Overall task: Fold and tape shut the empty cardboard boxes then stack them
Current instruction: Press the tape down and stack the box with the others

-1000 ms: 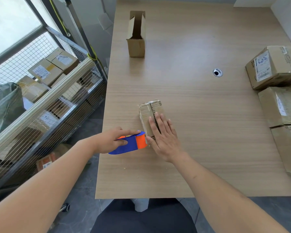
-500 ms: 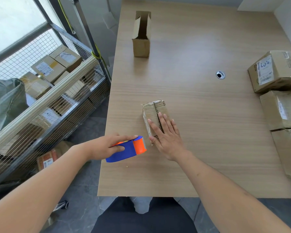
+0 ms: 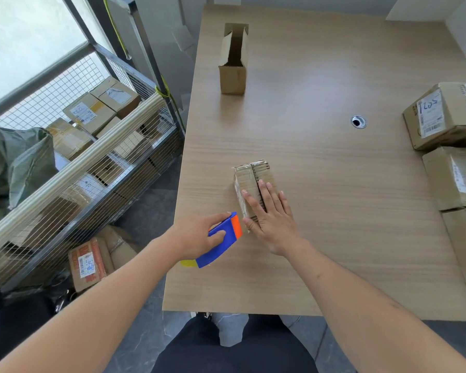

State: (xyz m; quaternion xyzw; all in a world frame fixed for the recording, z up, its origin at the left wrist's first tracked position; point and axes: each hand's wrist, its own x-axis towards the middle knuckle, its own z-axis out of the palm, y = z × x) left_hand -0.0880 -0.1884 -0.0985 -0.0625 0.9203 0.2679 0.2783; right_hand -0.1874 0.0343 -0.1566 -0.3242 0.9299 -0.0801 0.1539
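Observation:
A small folded cardboard box lies on the wooden table near its left front. My right hand presses flat on the box's near half, fingers straight. My left hand grips a blue and orange tape dispenser just left of the box's near end, its orange head close to the box. A second small box stands upright and open-topped at the far left of the table.
Several closed, labelled cardboard boxes sit along the table's right edge. A round cable hole is in the table top. Left of the table stands a wire cage cart full of parcels.
My left hand has tilted the tape dispenser and drawn it slightly back toward me. My right hand stays pressed on the box.

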